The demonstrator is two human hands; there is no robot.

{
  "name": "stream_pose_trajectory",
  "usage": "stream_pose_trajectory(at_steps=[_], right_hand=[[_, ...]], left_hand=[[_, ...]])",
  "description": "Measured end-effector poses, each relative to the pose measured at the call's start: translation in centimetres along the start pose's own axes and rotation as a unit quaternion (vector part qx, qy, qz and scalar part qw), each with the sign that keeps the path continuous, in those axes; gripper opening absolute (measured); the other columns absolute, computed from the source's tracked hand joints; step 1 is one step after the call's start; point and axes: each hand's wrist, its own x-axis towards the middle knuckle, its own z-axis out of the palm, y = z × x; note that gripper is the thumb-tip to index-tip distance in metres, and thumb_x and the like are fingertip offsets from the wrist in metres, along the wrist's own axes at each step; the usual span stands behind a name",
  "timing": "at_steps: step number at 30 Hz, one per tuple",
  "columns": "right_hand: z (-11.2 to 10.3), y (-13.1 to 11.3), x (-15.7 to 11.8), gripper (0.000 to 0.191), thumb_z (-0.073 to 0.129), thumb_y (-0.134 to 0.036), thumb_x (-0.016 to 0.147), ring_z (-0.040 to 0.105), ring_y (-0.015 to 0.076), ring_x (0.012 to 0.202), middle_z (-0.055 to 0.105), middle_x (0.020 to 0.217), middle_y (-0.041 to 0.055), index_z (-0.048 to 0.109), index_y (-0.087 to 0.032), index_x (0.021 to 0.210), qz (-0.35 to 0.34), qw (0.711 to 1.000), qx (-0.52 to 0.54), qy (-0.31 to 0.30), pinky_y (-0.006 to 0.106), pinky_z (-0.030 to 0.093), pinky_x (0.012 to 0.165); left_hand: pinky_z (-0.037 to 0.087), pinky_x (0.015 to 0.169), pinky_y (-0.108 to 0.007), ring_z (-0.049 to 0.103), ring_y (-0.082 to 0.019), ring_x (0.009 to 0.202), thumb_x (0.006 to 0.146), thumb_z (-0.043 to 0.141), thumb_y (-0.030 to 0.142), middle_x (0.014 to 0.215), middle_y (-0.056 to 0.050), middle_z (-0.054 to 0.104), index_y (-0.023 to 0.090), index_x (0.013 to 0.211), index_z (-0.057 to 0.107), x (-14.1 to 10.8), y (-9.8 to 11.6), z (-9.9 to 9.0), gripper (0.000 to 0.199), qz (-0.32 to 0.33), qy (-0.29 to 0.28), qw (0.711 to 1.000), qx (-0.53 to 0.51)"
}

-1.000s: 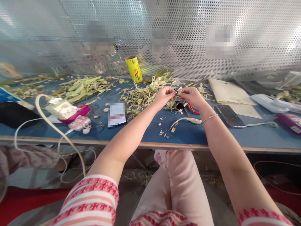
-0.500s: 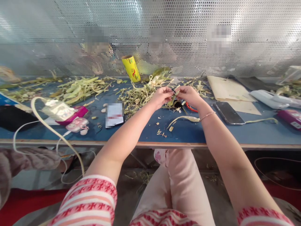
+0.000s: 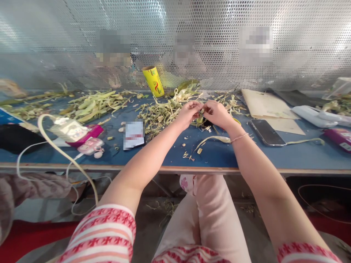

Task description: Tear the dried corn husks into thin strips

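My left hand (image 3: 189, 114) and my right hand (image 3: 215, 113) meet over the middle of the blue table (image 3: 170, 155). The fingers of both are closed around a small greenish piece (image 3: 202, 111), mostly hidden between the fingertips. Just left of my left hand lies a heap of dry green-yellow plant strips (image 3: 161, 115). Something dark, partly covered, is under my hands. A pale curled husk (image 3: 219, 138) rests near my right wrist, with small scraps in front of it.
A yellow tube (image 3: 153, 81) stands tilted near the perforated metal wall (image 3: 219, 22). Left are a leaf pile (image 3: 95, 104), a printed card (image 3: 134, 135) and cabled devices (image 3: 71, 131). A phone (image 3: 267, 132), brown sheets (image 3: 267, 104) and a white device (image 3: 314, 115) lie right.
My right hand has turned slightly and its fingers have curled in closer to my left hand. The greenish piece shows less than before, and the red loop near my right wrist is now hidden.
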Motion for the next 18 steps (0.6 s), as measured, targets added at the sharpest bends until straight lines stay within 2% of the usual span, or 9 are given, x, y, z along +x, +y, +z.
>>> stream_pose_trajectory(at_steps=[4,8,13,18], right_hand=[[0.0,-0.4,-0.1,0.012,0.048,-0.009,0.068,0.046,0.0143,0.067,0.050,0.071,0.0023,0.046,-0.020,0.067,-0.036,0.998,-0.056,0.015,0.029,0.040,0.068],[0.0,-0.1,-0.1,0.014,0.048,-0.007,0.067,0.047,0.0160,0.070,0.051,0.075,0.0041,0.045,-0.021,0.069,-0.013,0.995,-0.094,0.030,0.030,0.040,0.069],[0.0,0.2,-0.1,0.013,0.049,-0.009,0.067,0.047,0.0176,0.073,0.052,0.077,0.0053,0.045,-0.021,0.070,0.012,0.993,-0.112,0.018,0.031,0.039,0.070],[0.4,0.6,0.1,0.014,0.047,-0.012,0.068,0.045,0.0173,0.070,0.050,0.072,0.0032,0.038,-0.022,0.070,0.023,0.996,-0.089,0.004,0.031,0.038,0.070]], left_hand=[[0.040,0.055,-0.017,0.048,-0.003,0.051,0.078,0.071,0.017,0.058,0.007,0.051,0.015,0.071,0.055,-0.2,0.1,0.5,0.018,0.030,0.038,0.999,0.021],[0.043,0.058,-0.018,0.049,-0.003,0.053,0.080,0.070,0.020,0.062,0.006,0.053,0.016,0.072,0.054,-0.2,0.3,0.5,0.018,0.046,0.067,0.997,0.006],[0.046,0.065,-0.020,0.054,-0.004,0.061,0.081,0.070,0.025,0.073,0.002,0.061,0.016,0.075,0.055,0.4,0.1,-0.1,0.019,0.068,0.090,0.994,-0.013],[0.047,0.069,-0.021,0.055,-0.005,0.063,0.082,0.069,0.025,0.075,0.002,0.064,0.017,0.077,0.053,0.6,-0.1,-0.2,0.019,0.048,0.094,0.994,-0.027]])
